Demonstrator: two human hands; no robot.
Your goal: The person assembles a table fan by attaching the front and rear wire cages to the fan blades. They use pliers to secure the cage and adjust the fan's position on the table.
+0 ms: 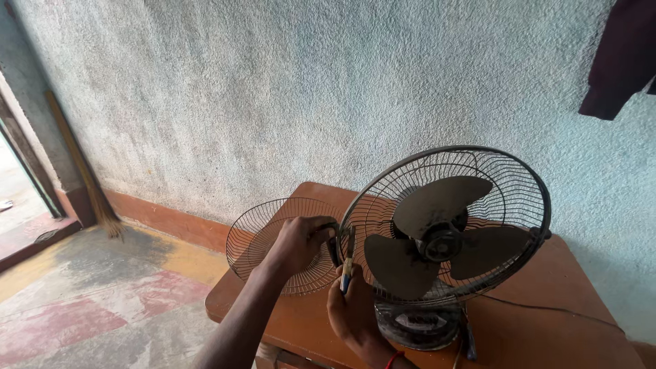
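A dusty table fan (441,239) with three dark blades stands on a brown wooden table (547,294). Its rear wire guard (519,184) is still around the blades. The detached front wire grille (260,239) leans beside it on the left. My left hand (299,244) grips the grille's rim where it meets the guard's edge. Just below, my right hand (352,313) holds a screwdriver (348,263) with a blue and yellow handle, its tip pointing up against the guard's rim. A red thread is tied around my right wrist.
The fan's round base (417,326) sits near the table's front edge, and its cord (547,309) trails right. A rough pale wall stands behind. A broom (85,174) leans by the doorway at left. A dark garment (622,58) hangs top right. The painted floor lies lower left.
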